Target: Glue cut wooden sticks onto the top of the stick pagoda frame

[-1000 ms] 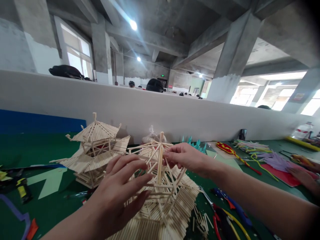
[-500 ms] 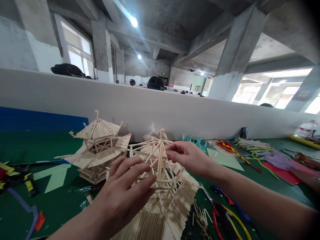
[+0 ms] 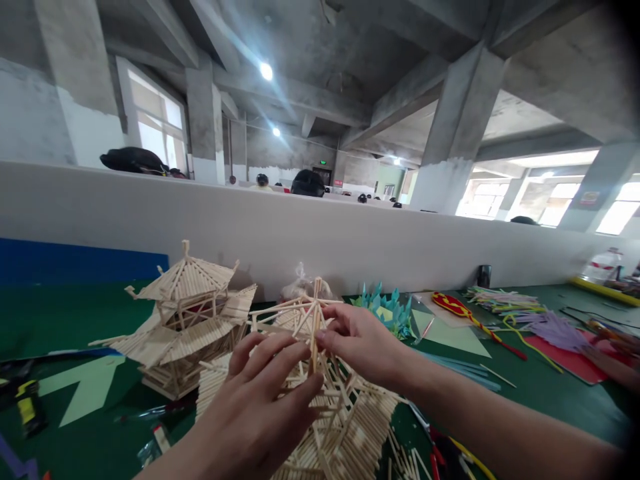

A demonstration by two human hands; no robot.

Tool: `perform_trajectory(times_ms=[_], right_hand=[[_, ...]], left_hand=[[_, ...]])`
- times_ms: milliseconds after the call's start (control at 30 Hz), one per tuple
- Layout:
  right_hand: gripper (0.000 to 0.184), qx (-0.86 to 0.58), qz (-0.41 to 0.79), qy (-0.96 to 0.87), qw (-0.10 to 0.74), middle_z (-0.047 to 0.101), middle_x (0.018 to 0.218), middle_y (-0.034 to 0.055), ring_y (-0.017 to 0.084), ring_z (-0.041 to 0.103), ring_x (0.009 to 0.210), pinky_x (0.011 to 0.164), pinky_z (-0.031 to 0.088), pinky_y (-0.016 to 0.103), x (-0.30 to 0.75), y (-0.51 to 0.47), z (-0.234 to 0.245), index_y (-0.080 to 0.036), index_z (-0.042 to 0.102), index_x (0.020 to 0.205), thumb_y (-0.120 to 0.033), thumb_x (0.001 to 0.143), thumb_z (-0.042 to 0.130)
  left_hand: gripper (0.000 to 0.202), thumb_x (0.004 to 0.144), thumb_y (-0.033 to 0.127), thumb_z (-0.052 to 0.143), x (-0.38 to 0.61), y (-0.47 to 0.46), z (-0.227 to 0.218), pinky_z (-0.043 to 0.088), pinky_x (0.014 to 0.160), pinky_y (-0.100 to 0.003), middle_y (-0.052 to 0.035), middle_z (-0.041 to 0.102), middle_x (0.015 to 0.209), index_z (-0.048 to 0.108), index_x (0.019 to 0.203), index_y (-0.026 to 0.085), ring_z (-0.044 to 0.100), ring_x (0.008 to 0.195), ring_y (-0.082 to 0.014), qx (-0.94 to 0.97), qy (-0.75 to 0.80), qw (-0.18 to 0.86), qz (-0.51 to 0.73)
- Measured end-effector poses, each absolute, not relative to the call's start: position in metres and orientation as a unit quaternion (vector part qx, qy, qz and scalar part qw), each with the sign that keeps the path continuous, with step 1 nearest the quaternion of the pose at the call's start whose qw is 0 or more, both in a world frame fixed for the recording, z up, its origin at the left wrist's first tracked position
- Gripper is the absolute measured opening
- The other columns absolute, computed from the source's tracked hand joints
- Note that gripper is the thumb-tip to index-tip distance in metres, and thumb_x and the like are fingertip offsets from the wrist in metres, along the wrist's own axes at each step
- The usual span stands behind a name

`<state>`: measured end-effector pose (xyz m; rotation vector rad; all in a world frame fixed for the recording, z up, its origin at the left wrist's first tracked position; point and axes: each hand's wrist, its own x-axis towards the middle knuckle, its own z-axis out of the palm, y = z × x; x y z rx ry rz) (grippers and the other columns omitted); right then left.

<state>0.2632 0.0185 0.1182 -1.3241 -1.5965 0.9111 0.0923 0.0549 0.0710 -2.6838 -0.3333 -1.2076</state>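
Observation:
A pagoda model of thin wooden sticks (image 3: 357,420) stands in front of me, its upper roof a bare frame of ribs meeting at a post (image 3: 318,288). One wooden stick (image 3: 315,343) slopes down from that peak. At its lower end, the fingers of my left hand (image 3: 273,393) are closed; the thumb is hidden. My right hand (image 3: 363,343) pinches near the upper part of the same stick, just below the peak. To the left is a second stick pagoda (image 3: 187,320) with covered roofs.
A white partition (image 3: 400,247) runs behind the green table. Blue-green folded pieces (image 3: 385,310), a red-yellow ornament (image 3: 453,305) and paper strips (image 3: 505,300) lie right. Loose sticks (image 3: 407,460) and red-handled pliers (image 3: 435,453) are near front right; a tape measure (image 3: 30,407) is left.
The view has tilted up, so the table things sit lower. My right hand has come down from the peak onto the stick; my left hand stays at its lower end.

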Motion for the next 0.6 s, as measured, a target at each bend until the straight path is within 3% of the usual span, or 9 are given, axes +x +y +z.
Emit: perform_trajectory(times_ms=[167,600], right_hand=[[0.019,-0.54,0.397,-0.612,0.42,0.05,0.057,-0.0013,0.008,0.046,0.054,0.055,0.039,0.022,0.263,0.027,0.117,-0.014,0.055,0.063,-0.013,0.079,0.046],[0.029,-0.578,0.402,-0.596,0.387,0.049,0.054,-0.0011,0.008,0.043,0.05,0.055,0.037,0.023,0.265,0.032,0.124,-0.015,0.05,0.054,-0.016,0.083,0.043]], left_hand=[[0.016,0.078,0.025,0.053,0.095,0.057,0.071,0.025,0.091,-0.041,-0.004,0.059,0.102,0.061,0.092,0.026,0.044,0.102,-0.0232,-0.896,-0.109,0.076,-0.423],[0.014,0.076,0.026,0.05,0.099,0.057,0.075,0.024,0.092,-0.039,-0.0025,0.06,0.096,0.062,0.084,0.026,0.045,0.1,-0.0216,-0.889,-0.097,0.079,-0.44]])
